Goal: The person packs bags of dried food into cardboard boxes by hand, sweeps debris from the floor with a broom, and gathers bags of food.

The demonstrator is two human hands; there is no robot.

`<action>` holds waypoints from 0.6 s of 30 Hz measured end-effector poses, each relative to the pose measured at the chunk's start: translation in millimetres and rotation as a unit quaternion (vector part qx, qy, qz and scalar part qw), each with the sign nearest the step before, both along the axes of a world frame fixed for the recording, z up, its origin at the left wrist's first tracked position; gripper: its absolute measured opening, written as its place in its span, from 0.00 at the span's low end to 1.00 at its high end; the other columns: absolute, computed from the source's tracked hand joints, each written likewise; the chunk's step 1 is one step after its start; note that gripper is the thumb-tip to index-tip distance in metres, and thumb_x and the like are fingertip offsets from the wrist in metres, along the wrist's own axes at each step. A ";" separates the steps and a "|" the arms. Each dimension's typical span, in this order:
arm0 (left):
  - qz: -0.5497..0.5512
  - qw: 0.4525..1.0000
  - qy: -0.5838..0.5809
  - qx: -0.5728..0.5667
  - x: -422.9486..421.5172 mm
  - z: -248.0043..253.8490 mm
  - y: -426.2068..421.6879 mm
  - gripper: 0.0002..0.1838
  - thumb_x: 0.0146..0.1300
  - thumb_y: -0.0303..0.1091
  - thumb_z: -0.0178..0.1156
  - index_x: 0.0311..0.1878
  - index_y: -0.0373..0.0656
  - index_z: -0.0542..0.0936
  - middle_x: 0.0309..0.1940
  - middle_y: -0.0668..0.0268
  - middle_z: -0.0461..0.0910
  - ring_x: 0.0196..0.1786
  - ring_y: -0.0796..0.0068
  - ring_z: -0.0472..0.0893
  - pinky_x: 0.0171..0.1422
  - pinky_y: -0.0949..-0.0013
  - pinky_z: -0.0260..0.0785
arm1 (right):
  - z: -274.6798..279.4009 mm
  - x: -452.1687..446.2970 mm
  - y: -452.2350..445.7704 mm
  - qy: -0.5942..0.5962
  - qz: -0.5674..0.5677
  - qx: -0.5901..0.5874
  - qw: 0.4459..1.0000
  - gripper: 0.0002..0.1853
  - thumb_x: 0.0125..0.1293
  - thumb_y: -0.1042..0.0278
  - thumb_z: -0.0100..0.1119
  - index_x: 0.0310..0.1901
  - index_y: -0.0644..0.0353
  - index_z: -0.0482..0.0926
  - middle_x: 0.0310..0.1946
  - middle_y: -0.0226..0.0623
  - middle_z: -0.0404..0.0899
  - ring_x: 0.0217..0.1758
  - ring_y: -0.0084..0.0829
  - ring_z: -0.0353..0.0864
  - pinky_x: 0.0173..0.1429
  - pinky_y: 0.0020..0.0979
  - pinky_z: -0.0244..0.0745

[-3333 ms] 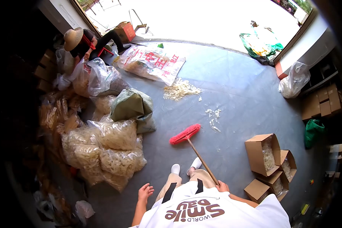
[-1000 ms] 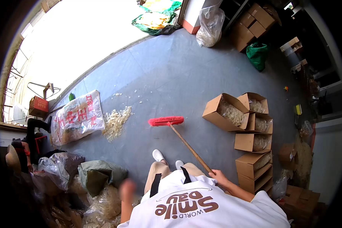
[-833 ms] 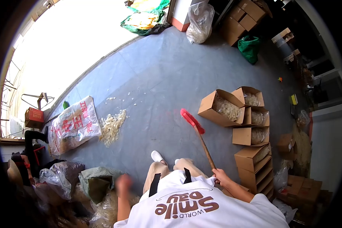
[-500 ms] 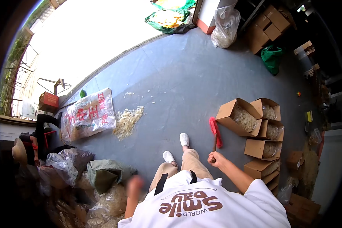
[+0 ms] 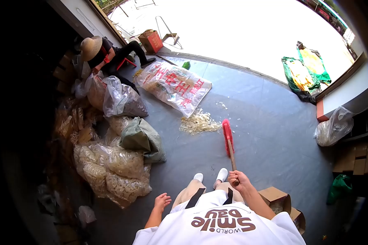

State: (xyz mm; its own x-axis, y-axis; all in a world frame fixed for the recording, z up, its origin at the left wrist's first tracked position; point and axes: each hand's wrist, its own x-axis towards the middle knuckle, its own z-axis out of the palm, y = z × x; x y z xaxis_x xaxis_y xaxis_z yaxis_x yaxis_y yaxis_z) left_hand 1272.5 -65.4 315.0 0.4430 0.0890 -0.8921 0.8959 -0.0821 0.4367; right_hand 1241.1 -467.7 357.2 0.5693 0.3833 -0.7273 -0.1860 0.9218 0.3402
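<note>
My right hand (image 5: 238, 180) is closed round the wooden handle of a broom with a red head (image 5: 227, 136). The broom head is just right of a pile of pale flakes (image 5: 200, 122) on the grey floor (image 5: 270, 134). Behind that pile lies a white printed sack (image 5: 176, 84). My left hand (image 5: 162, 201) hangs beside my left leg with its fingers apart, holding nothing. It is nearest to the clear bags of pale pieces (image 5: 124, 163) on the left.
At the upper left a person in a straw hat (image 5: 90, 48) sits beside filled plastic bags (image 5: 120, 98). Open cardboard boxes (image 5: 276, 196) stand at the lower right. A green bag (image 5: 339, 188) and a clear bag (image 5: 334, 126) are at the right edge.
The view has swung back left, bringing the seated person and stacked bags into fuller view. My right hand still grips the broom, whose head is now close to the flake pile.
</note>
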 end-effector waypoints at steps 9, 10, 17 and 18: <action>0.065 0.998 0.008 0.000 -83.1 -6.6 -15.3 0.17 0.56 0.30 0.45 0.50 0.38 0.64 0.36 0.58 0.73 0.32 0.70 0.75 0.33 0.75 0.69 | 50.7 -1.5 -120.2 -0.049 0.041 -0.135 0.989 0.08 0.55 0.72 0.39 0.33 0.67 0.67 0.11 0.21 0.58 0.09 0.10 0.56 0.10 0.14 0.48; 0.073 0.997 0.004 0.000 -87.6 -8.6 -11.1 0.17 0.56 0.30 0.45 0.50 0.38 0.64 0.36 0.58 0.73 0.32 0.70 0.75 0.33 0.75 0.69 | 52.1 4.3 -122.6 -0.031 0.055 -0.185 0.981 0.07 0.55 0.72 0.40 0.31 0.65 0.67 0.11 0.20 0.58 0.09 0.10 0.57 0.10 0.14 0.48; 0.191 0.981 -0.021 -0.007 -107.1 -12.0 5.2 0.17 0.56 0.30 0.44 0.50 0.39 0.63 0.37 0.58 0.72 0.33 0.71 0.75 0.34 0.73 0.68 | -18.9 68.6 -147.5 0.122 0.222 -0.373 0.892 0.08 0.49 0.77 0.41 0.18 0.55 0.58 0.09 0.22 0.57 0.08 0.14 0.56 0.11 0.17 0.51; 0.208 0.977 -0.032 -0.016 -109.4 -10.0 5.6 0.17 0.56 0.30 0.44 0.50 0.38 0.63 0.37 0.58 0.72 0.32 0.70 0.75 0.34 0.73 0.68 | -40.9 76.8 -150.5 0.126 0.237 -0.370 0.889 0.08 0.49 0.77 0.40 0.17 0.55 0.57 0.08 0.22 0.57 0.08 0.15 0.56 0.11 0.17 0.52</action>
State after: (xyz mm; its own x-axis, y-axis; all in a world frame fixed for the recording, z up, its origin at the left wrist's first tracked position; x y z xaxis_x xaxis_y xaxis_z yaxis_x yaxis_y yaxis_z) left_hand 1163.1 -59.8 305.1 0.4285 0.2462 -0.8693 0.8198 0.2986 0.4887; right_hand 1317.9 -618.2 316.3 0.2545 -0.0999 -0.9619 -0.6169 0.7492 -0.2410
